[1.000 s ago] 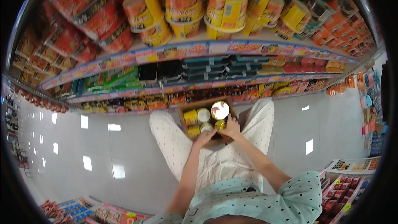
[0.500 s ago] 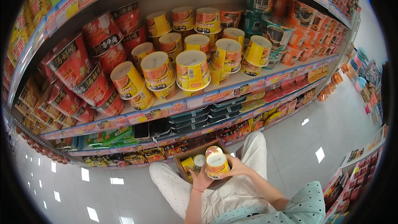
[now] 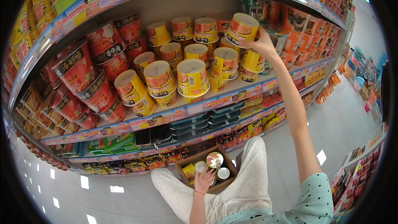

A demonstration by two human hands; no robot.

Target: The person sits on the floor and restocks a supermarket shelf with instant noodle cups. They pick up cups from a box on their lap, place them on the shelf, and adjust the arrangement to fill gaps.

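My right hand is raised to the shelf and grips a yellow-and-orange instant noodle cup, tilted, in front of the back row. Below it and to the left stand stacked yellow noodle cups of the same look. My left hand rests with spread fingers over the cardboard box between my legs, close to the cups inside. In that box sit a cup with a patterned lid, a pale-lidded cup and a few more yellow cups, partly covered by my left hand.
Red noodle bowls are stacked on the shelf's left, orange cups on its right. Dark trays and bagged goods fill the lower shelves. The shelf above overhangs the cups. Grey floor tiles lie around me; another rack stands at lower right.
My right hand has gone from above the box up to the shelf, carrying the noodle cup. My left hand has let go of that cup and lowered over the box.
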